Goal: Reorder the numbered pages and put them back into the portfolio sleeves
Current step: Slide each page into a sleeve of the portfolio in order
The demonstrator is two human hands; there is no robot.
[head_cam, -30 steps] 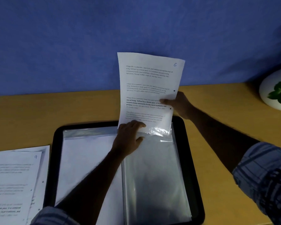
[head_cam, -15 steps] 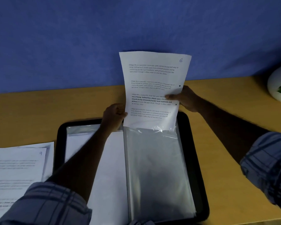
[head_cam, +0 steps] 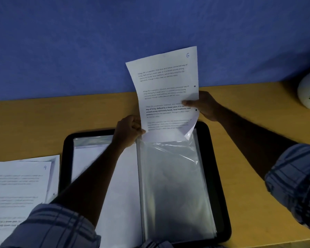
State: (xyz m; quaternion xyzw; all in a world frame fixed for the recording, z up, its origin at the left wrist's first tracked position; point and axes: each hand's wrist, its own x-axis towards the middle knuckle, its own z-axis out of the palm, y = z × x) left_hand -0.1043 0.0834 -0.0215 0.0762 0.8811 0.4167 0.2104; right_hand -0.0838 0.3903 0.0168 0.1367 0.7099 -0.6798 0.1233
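Page 6 (head_cam: 166,97), a printed sheet with its number handwritten at the top right corner, is held upright at the centre of the frame against a blue wall (head_cam: 79,42). Its right edge is pinched by the right hand (head_cam: 206,106), thumb on the printed face and fingers behind. The sheet's lower edge is set at the mouth of a clear plastic sleeve (head_cam: 174,185), with the lower right corner bent at the plastic lip. The left hand (head_cam: 129,129) is seen with fingers curled at the page's lower left corner, where it meets the sleeve mouth; whether paper or plastic is gripped there cannot be told. The sleeve forms the right half of an open black portfolio (head_cam: 212,176), which is laid on a wooden table (head_cam: 34,122). A stack of loose pages (head_cam: 18,190), topped by one marked 9, is seen at the lower left. A white pot (head_cam: 308,93) with green leaves is cut off by the right edge.
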